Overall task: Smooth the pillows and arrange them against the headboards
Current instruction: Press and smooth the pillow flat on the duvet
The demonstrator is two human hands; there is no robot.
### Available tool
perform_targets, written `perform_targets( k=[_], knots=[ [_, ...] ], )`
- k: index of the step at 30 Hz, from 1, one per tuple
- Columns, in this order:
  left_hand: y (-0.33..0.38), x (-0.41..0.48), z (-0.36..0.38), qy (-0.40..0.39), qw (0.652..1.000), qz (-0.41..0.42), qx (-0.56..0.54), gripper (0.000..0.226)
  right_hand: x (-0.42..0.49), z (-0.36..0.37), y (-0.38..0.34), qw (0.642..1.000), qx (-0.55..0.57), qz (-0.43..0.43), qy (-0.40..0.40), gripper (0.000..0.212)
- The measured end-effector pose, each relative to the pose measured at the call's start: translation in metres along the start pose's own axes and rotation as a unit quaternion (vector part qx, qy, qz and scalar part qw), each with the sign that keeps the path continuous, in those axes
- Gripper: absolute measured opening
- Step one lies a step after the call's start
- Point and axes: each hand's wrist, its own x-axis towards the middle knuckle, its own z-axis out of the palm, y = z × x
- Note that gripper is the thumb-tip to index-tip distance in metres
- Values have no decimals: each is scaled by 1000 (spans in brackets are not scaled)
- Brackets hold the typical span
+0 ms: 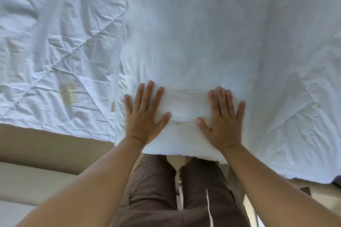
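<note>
A white pillow [186, 46] lies lengthwise on the bed in front of me, its near end hanging over the bed's edge above my legs. My left hand [145, 114] presses flat on the near left part of the pillow, fingers spread. Flat on the near right part rests my right hand [223, 120], also with spread fingers. Between the hands the pillowcase shows a folded flap and a small yellowish stain [179, 122]. Neither hand grips the fabric. No headboard is in view.
A wrinkled white quilted bed cover [55, 51] spreads left of the pillow, with yellowish marks on it. More white bedding [299, 97] lies to the right. A beige bed base [46, 143] runs below the left cover. My brown-trousered legs [156, 190] stand at the bed's edge.
</note>
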Motion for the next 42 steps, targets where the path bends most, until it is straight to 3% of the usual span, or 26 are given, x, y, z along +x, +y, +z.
perform_targets(
  k=[4,15,24,27,35,42],
  knots=[
    [-31,-23,10,0,999,-52,-2,82,-23,5,25,998,13,56,-39,92],
    [-39,-4,60,26,998,-43,-24,81,-6,56,42,999,49,-7,16,91],
    [-18,-17,-14,22,995,-64,-72,75,-17,-9,34,998,63,16,-27,98],
    [-1,-5,-52,54,991,-78,-94,75,-12,-40,25,997,71,-4,0,97],
    [54,77,-103,98,990,87,-48,62,96,-102,-39,989,36,-68,128,78],
    [45,116,-49,117,992,42,12,60,143,-46,-48,985,-17,-58,163,73]
  ],
)
